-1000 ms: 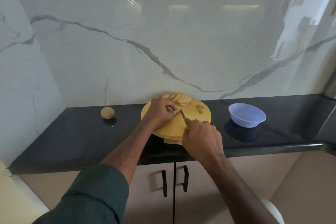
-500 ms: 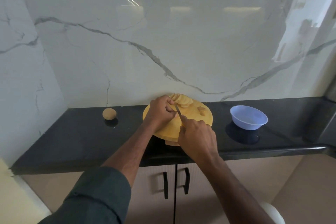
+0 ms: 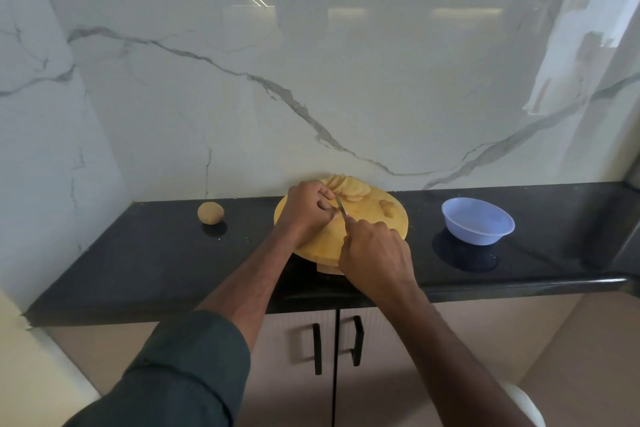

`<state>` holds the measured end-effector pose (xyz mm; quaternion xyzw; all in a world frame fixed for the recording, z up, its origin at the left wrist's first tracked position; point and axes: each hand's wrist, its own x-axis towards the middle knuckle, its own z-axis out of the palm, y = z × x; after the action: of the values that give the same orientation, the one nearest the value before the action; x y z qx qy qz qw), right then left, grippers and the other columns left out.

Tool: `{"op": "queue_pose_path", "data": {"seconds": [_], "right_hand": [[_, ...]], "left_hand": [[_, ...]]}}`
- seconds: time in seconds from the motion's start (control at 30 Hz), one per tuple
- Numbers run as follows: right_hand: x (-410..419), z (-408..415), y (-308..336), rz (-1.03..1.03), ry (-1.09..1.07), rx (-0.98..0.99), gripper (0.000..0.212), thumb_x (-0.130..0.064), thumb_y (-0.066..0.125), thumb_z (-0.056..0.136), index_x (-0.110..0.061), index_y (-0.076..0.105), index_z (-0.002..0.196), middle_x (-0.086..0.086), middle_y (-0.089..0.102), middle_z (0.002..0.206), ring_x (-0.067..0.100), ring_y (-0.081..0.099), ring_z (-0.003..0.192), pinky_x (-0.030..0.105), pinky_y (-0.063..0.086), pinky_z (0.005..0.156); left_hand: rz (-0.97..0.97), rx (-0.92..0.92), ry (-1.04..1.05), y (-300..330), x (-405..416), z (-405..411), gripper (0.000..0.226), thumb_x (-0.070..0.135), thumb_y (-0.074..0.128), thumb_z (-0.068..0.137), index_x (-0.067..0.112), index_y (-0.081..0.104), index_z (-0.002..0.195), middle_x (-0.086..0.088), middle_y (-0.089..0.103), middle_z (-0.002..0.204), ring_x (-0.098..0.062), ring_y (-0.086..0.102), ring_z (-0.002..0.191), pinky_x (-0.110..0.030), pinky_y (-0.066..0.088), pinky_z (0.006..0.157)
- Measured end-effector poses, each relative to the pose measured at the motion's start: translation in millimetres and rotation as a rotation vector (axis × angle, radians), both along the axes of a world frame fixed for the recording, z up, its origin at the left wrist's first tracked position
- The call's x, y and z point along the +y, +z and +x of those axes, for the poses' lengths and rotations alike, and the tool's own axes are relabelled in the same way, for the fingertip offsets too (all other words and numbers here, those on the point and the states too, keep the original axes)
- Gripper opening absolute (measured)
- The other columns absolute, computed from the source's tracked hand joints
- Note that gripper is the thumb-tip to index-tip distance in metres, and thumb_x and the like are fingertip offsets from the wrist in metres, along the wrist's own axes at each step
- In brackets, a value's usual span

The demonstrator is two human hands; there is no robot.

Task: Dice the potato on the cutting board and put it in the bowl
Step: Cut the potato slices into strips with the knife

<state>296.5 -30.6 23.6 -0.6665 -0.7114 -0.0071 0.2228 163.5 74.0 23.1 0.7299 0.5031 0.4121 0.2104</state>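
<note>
- Bench [image 3: 138,263]: black polished stone top, set against a white marble-patterned wall with grey veins; pale cabinet doors [image 3: 298,357] with two black vertical handles below its front edge.
- Cutting board [image 3: 367,215]: round, yellow-tan, on the bench at centre, its near edge just reaching the bench front.
- Left hand [image 3: 306,210]: on the left part of the board, fingers curled down over a piece of potato; the piece itself is almost wholly hidden under the fingers.
- Right hand [image 3: 375,250]: over the near right part of the board, fist closed round a knife handle, which the hand hides.
- Knife [image 3: 341,208]: short narrow blade, pointing away from the person, its edge down beside the left fingertips.
- Potato slices [image 3: 346,188]: a fanned heap of round pale slices at the far edge of the board, just beyond the left hand.
- Potato chunk [image 3: 388,208]: a small irregular lump on the right part of the board, apart from the slices.
- Whole potato [image 3: 210,213]: unpeeled, brown, on the bench well to the left of the board.
- Bowl [image 3: 477,220]: pale blue-lilac plastic, on the bench well to the right of the board; no potato shows in it.
- Sleeve [image 3: 187,367]: dark green, pushed up on the left forearm.
</note>
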Motion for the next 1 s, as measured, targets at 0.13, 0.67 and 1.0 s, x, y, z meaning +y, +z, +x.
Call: {"op": "queue_pose_path", "data": {"seconds": [0.13,0.67,1.0], "right_hand": [[4.7,2.4,4.5,-0.019,0.016,0.050,0.034,-0.022,0.045,0.097,-0.020,0.063,0.126,0.001,0.061,0.083,0.021,0.060,0.075,0.037,0.056,0.067],[13.2,-0.6,11.3,-0.056,0.020,0.044,0.032,-0.019,0.047,0.095,-0.018,0.066,0.122,-0.001,0.056,0.083,0.022,0.057,0.077,0.036,0.048,0.064],[7.4,-1.3,9.9,-0.065,0.036,0.011,0.026,-0.022,0.047,0.098,-0.017,0.064,0.116,0.001,0.055,0.085,0.023,0.058,0.079,0.035,0.044,0.064]], "left_hand": [[-0.022,-0.003,0.002,0.3,-1.1,-0.1,0.022,0.005,0.082,0.075,0.013,0.068,0.090,0.001,0.073,0.066,0.005,0.067,0.067,0.000,0.043,0.063],[0.040,0.047,0.030,2.3,-0.9,1.8,0.018,0.000,0.075,0.078,0.015,0.065,0.076,-0.004,0.071,0.064,-0.005,0.069,0.064,-0.010,0.049,0.061],[0.038,0.169,-0.095,11.2,-10.4,3.2,0.037,-0.008,0.054,0.086,0.012,0.080,0.103,0.027,0.056,0.059,0.009,0.059,0.063,-0.006,0.045,0.067]]}}
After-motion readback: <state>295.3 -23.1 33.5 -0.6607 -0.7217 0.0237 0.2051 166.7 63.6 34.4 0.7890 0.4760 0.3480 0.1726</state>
